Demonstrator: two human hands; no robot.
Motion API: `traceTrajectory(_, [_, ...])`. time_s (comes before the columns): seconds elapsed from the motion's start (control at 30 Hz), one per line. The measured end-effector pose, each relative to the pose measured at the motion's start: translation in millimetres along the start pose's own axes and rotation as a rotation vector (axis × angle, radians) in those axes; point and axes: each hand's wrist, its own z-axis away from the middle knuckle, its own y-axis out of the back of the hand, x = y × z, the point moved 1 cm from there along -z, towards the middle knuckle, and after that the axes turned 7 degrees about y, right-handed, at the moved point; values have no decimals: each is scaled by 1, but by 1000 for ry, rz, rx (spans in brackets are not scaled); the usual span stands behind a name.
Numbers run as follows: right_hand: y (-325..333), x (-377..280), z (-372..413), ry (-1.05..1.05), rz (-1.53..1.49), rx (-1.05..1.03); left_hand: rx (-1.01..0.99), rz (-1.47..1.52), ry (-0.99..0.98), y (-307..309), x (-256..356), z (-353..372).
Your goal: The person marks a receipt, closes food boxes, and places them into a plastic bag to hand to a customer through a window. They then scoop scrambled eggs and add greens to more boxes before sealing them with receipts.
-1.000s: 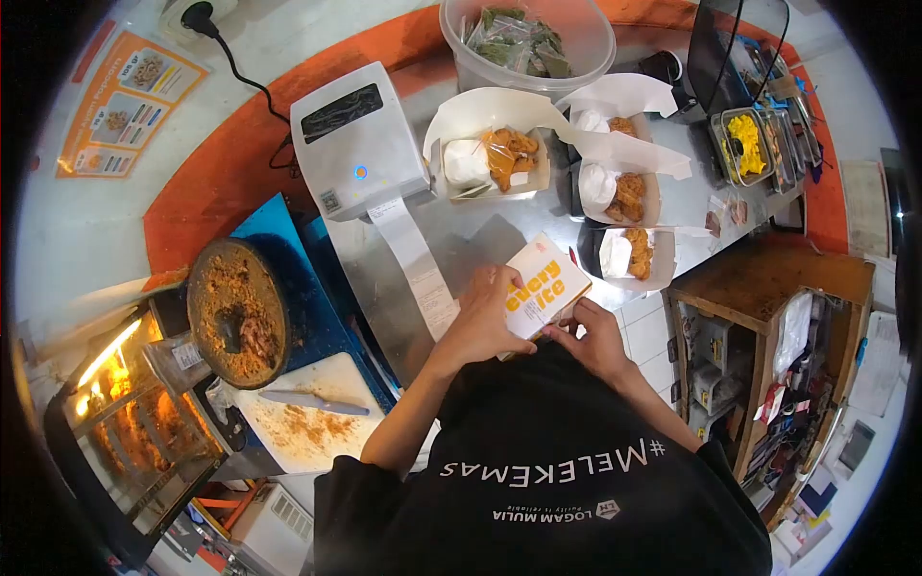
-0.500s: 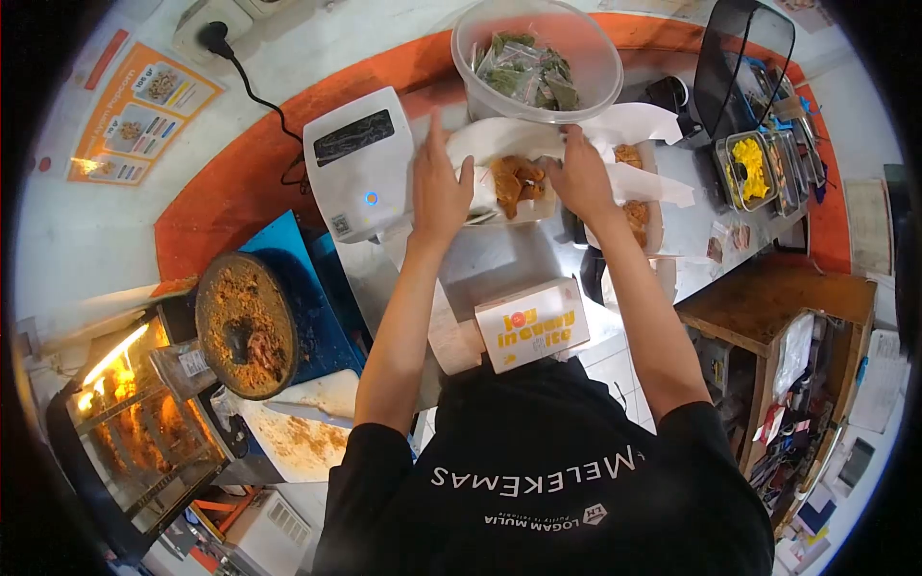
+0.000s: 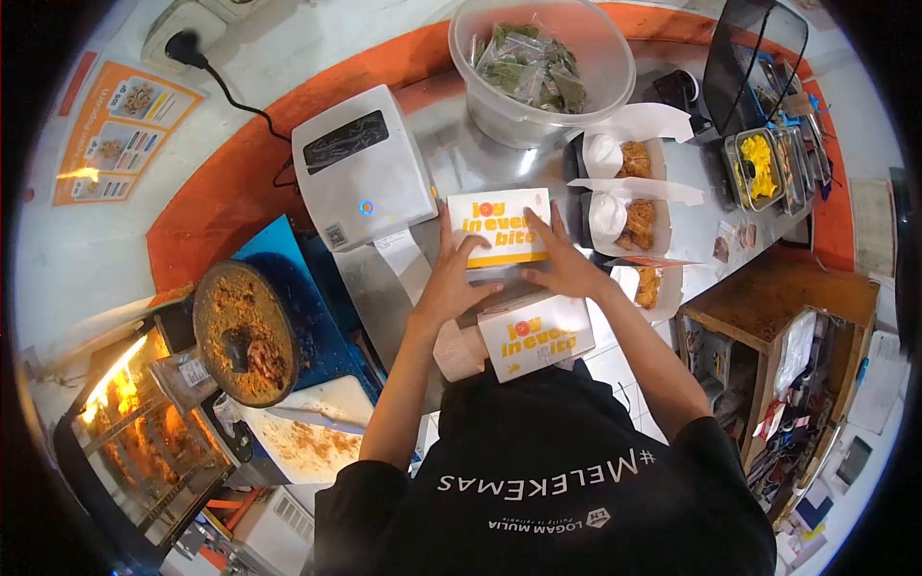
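Observation:
A closed white takeaway box (image 3: 498, 226) with yellow and orange lettering sits on the metal counter (image 3: 423, 221), held between my two hands. My left hand (image 3: 453, 280) grips its left side, fingers curled along the edge and over the lid. On the other side, my right hand (image 3: 569, 264) grips the right edge, with fingers on the top. Both thumbs are near the box's front edge. Closer to my body is a second closed takeaway box (image 3: 538, 336) with the same lettering. What is inside the closed boxes is hidden.
Open boxes with fried chicken (image 3: 638, 223) and white wrapped items stand on the right. A white label printer (image 3: 365, 168) with a paper strip is at left. Behind stands a clear tub (image 3: 528, 115) of bagged greens. A stone mortar (image 3: 245, 331) and a lit food warmer (image 3: 144, 422) are at lower left.
The open chicken box between my hands is now closed, lettering up, and nearer my body. Both hands have come back with it. The view has shifted slightly.

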Motion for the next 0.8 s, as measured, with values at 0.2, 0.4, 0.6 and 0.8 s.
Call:
traceTrajectory(0.2, [9,7,-13,110,-260,92,206,39,-26,-11,-24,-25])
traceTrajectory(0.4, [22,9,-3,128,-324,249,438,111,31,-16,-16,-14])
traceTrajectory(0.6, [13,10,1,113,-458,296,563,92,219,-34,-2,-7])
traceTrajectory(0.8, [20,-5,5,29,-697,221,469,-78,117,-24,15,14])
